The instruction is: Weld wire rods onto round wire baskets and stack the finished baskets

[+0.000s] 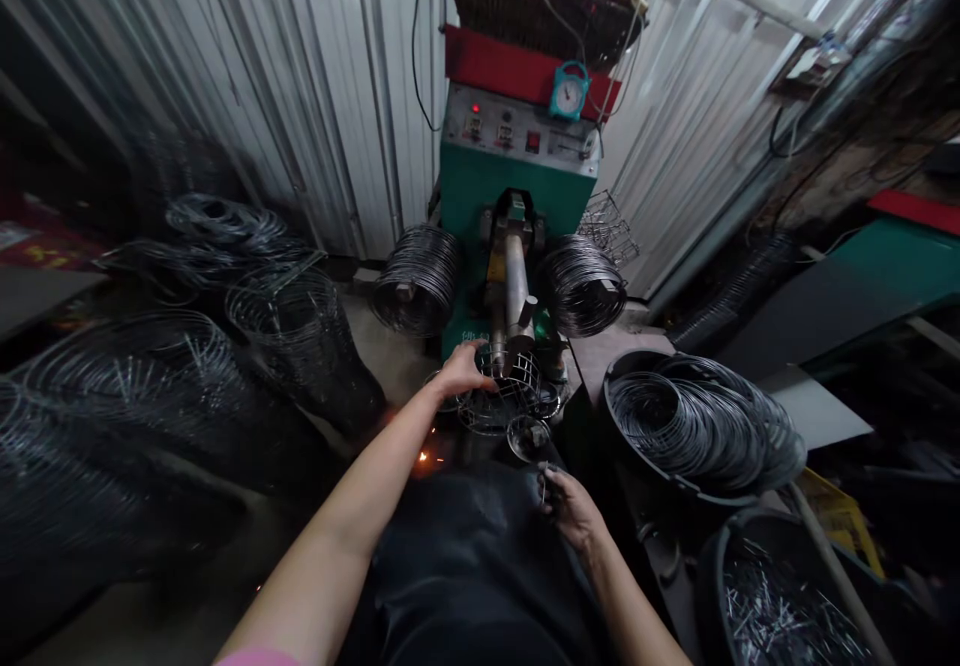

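Observation:
My left hand point(465, 370) is closed on the left rim of a round wire basket point(491, 408), which sits under the electrode arm point(516, 281) of a green machine point(466, 181). Lower and to the right, my right hand point(564, 504) has its fingers pinched together near a small piece of wire, beside the dark apron point(480, 546). A small metal ring point(529, 438) lies between the basket and my right hand. Orange sparks show just below and left of the basket.
Wire ring stacks point(416, 281) hang left and right point(583, 286) of the machine. A tub of wire rings point(705, 426) and a bucket of short wires point(787, 596) stand at the right. Tall wire mesh stacks point(142, 426) fill the left. Behind is a corrugated wall point(300, 76).

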`<state>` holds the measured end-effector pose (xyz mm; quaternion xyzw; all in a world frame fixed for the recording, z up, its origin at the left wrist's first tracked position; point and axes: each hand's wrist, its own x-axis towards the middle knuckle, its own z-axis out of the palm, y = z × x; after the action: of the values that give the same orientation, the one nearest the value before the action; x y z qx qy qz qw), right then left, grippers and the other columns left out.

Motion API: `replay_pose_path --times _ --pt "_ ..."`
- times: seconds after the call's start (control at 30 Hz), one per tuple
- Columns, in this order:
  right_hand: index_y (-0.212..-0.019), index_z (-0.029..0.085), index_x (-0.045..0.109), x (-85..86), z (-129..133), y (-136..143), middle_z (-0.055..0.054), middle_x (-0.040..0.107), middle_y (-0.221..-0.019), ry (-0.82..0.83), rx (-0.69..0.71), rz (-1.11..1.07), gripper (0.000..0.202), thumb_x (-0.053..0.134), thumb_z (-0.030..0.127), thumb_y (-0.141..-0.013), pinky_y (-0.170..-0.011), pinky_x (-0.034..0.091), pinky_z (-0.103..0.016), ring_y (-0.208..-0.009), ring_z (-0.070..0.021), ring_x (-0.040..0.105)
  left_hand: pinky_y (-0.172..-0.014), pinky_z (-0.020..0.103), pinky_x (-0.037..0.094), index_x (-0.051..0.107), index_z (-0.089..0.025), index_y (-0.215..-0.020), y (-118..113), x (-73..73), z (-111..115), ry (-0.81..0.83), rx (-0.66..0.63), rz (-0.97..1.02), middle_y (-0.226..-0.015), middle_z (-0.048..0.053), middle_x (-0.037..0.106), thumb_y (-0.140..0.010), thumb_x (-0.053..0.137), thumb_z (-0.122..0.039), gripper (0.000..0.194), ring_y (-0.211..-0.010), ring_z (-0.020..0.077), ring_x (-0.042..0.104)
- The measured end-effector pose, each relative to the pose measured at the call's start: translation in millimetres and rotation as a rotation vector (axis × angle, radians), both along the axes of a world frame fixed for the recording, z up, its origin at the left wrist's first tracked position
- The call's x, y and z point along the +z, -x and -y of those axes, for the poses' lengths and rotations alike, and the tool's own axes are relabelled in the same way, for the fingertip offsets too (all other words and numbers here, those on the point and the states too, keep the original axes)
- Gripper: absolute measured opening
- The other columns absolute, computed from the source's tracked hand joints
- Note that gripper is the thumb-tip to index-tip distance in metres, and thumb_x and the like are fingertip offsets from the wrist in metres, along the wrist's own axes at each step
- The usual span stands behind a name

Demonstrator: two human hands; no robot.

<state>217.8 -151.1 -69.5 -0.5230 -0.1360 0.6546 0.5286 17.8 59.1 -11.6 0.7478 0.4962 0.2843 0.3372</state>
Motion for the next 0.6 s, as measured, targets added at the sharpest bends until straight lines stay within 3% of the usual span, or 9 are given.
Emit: replay_pose_path --times 0.13,0.2,0.27,0.37,0.5,0.6 --pt "-0.081 0.013 0.064 -7.7 5 -2 0.006 0.051 -0.056 -0.013 -0.041 0.148 0.041 0.079 0.033 -0.048 -0.036 0.019 -0.015 -0.037 -0.0007 0.026 -0.099 0.043 0.038 0.047 -0.012 -0.124 2 -0.1 -3 -0.010 -0.006 -0.010 -0.122 0.016 0.050 -0.038 0.084 -0.033 0.096 -0.117 0.0339 0.044" --pt "-0.082 0.014 0.065 -10.5 7 -3 0.007 0.050 -0.053 -0.019 -0.049 0.274 0.042 0.078 0.038 -0.050 -0.035 0.020 -0.017 -0.035 -0.0015 0.024 -0.099 0.043 0.038 0.048 -0.012 -0.123 3 -1.6 -5 -0.011 -0.030 0.020 -0.121 0.015 0.051 -0.039 0.084 -0.032 0.093 -0.116 0.0330 0.046" --pt "-0.081 0.015 0.067 -12.6 11 -4 0.003 0.055 -0.056 -0.080 -0.027 0.466 0.037 0.074 0.042 -0.056 -0.039 0.030 -0.020 -0.039 -0.0065 0.039 -0.099 0.043 0.038 0.050 -0.014 -0.121 2 -3.5 -7 -0.002 -0.076 0.083 -0.118 0.012 0.054 -0.041 0.083 -0.030 0.089 -0.114 0.0310 0.049" --pt "-0.078 0.017 0.070 -20.3 22 -10 -0.006 0.067 -0.074 -0.234 0.086 0.782 0.029 0.066 0.044 -0.066 -0.062 0.047 -0.029 -0.068 -0.0193 0.060 -0.099 0.045 0.037 0.051 -0.013 -0.120 0 -4.6 -10 0.012 -0.136 0.149 -0.116 0.012 0.057 -0.040 0.084 -0.031 0.088 -0.112 0.0304 0.051" --pt "-0.078 0.023 0.071 -43.8 44 -26 -0.009 0.070 -0.081 -0.298 0.230 1.028 0.023 0.063 0.042 -0.069 -0.075 0.048 -0.038 -0.081 -0.0275 0.064 -0.102 0.046 0.034 0.048 -0.013 -0.124 6 -7.8 -11 0.049 -0.125 0.171 -0.124 0.016 0.052 -0.038 0.086 -0.034 0.097 -0.118 0.0321 0.046" --pt "-0.081 0.025 0.071 -57.8 53 -34 -0.009 0.070 -0.084 -0.317 0.271 1.083 0.020 0.060 0.039 -0.073 -0.077 0.049 -0.040 -0.083 -0.0289 0.064 -0.105 0.045 0.029 0.035 -0.017 -0.136 20 -23.3 -6 0.118 -0.088 0.252 -0.135 0.016 0.042 -0.037 0.086 -0.035 0.112 -0.125 0.0310 0.040"
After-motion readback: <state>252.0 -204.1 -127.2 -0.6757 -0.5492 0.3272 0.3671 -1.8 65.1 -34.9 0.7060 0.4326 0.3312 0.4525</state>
